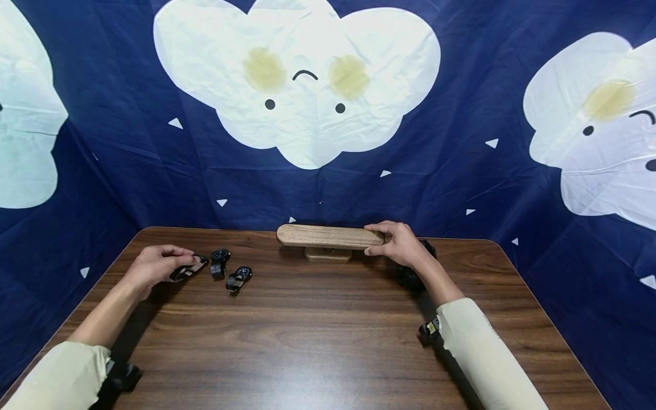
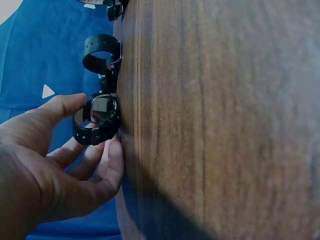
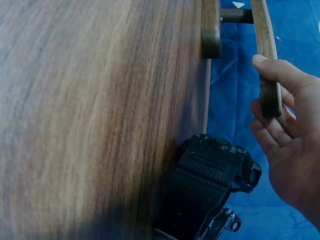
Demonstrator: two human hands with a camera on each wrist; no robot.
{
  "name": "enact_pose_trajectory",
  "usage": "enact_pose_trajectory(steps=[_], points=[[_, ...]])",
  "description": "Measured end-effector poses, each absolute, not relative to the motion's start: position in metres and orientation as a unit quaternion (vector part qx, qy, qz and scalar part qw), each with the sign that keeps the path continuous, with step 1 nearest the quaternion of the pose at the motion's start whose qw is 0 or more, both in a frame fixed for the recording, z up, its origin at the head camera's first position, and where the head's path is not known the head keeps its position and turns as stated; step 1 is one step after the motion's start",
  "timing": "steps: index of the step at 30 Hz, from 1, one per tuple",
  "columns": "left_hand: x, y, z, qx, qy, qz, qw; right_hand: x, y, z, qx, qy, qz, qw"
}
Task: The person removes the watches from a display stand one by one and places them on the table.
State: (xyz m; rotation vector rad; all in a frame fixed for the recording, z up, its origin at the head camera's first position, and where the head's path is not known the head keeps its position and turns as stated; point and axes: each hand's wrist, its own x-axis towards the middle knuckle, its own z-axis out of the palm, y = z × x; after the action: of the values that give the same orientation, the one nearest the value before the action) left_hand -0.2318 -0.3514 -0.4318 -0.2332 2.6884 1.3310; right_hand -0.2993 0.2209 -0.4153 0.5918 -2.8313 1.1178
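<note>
At the left back of the table, my left hand (image 1: 154, 265) pinches a black wristwatch (image 1: 188, 269) between thumb and fingers. Its buckled strap forms a loop in the left wrist view, low over the wood. Two more black wristwatches stand to the right of this hand, one farther back (image 1: 218, 263) and one nearer (image 1: 239, 279). My right hand (image 1: 401, 246) grips the right end of a wooden T-shaped stand (image 1: 323, 235), thumb on the near side and fingers behind. The stand's long rounded bar sits on a short post above a small wooden base (image 1: 328, 255).
A bulky black object (image 3: 200, 180) stands just below my right hand, partly hidden by the forearm in the head view. Behind the brown wooden table (image 1: 307, 336) hangs a blue cloth (image 1: 461, 171) with white clouds, close to the back edge.
</note>
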Motion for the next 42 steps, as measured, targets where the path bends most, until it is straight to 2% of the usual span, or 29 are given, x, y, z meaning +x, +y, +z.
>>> enact_pose_trajectory(steps=[27,33,42], points=[[-0.233,-0.348,-0.424,-0.09,0.903,0.418,0.048,-0.299,0.217,-0.415,0.196,-0.912,0.359,0.02],[-0.234,-0.335,-0.416,-0.084,0.915,0.396,0.011,-0.298,0.219,-0.415,0.192,-0.916,0.352,0.016],[-0.236,-0.309,-0.404,-0.026,0.931,0.363,-0.032,-0.293,0.225,-0.416,0.185,-0.924,0.333,0.008]])
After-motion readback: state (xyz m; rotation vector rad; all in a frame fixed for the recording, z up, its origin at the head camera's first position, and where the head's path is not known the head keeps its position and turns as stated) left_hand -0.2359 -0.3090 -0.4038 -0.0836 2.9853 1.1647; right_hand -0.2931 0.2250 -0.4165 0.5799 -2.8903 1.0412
